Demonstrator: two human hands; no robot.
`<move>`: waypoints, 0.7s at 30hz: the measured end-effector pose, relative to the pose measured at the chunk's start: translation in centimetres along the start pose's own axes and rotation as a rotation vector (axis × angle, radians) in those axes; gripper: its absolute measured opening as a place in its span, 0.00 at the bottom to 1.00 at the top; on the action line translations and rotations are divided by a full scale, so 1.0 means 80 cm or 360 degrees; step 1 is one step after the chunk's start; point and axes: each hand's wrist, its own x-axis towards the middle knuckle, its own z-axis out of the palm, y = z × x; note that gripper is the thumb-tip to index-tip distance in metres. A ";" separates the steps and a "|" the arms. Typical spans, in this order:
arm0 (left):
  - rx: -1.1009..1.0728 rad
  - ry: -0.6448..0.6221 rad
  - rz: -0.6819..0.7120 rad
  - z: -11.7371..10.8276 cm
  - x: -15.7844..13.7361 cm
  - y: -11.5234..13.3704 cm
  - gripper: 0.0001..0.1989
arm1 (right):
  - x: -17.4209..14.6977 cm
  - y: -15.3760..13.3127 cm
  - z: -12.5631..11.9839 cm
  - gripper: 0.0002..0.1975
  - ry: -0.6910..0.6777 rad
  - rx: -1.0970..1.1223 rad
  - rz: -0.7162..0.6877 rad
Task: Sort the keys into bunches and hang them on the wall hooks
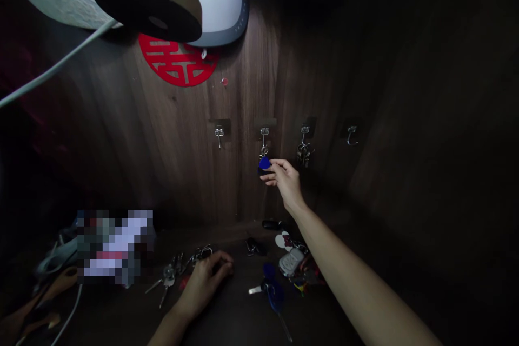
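Pinching a rounded blue tag (264, 162), the right hand (287, 177) hovers below a silver metal hook (265, 131); silver metal keys (169, 274) lie beside the half-curled left hand (207, 277).

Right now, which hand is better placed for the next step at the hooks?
Likely the right hand: it is at the blue tag below a hook, while the left hand is low, beside keys.

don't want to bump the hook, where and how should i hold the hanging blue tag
Pinch the blue tag by its broad body, from below and the right, as the right hand does: it hangs under its metal ring, so this should leave the hook clear.
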 end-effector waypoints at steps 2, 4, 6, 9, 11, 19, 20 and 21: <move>0.0001 -0.0012 -0.0007 0.000 0.000 0.000 0.13 | -0.007 0.002 -0.005 0.10 -0.0011 -0.0009 0.0024; 0.0004 -0.0017 -0.0012 0.000 0.000 0.001 0.13 | -0.014 0.005 -0.010 0.10 -0.0015 -0.0017 0.0040; 0.0004 -0.0008 -0.0004 0.000 0.000 0.001 0.12 | -0.022 0.009 -0.014 0.10 -0.0013 -0.0023 0.0050; 0.0022 0.0004 -0.0011 0.001 -0.001 0.002 0.11 | -0.034 0.018 -0.022 0.10 -0.0021 -0.0034 0.0077; 0.0039 0.0002 -0.0017 0.001 -0.002 0.003 0.11 | -0.043 0.025 -0.027 0.11 -0.0048 -0.0048 0.0105; 0.0113 -0.0025 -0.0007 -0.001 -0.006 0.013 0.11 | -0.090 0.050 -0.054 0.13 -0.0147 -0.0159 0.0198; 0.0116 -0.0025 -0.0004 -0.001 -0.007 0.013 0.11 | -0.097 0.053 -0.057 0.13 -0.0159 -0.0177 0.0208; 0.0116 -0.0025 0.0001 -0.001 -0.007 0.013 0.11 | -0.103 0.056 -0.060 0.13 -0.0166 -0.0194 0.0217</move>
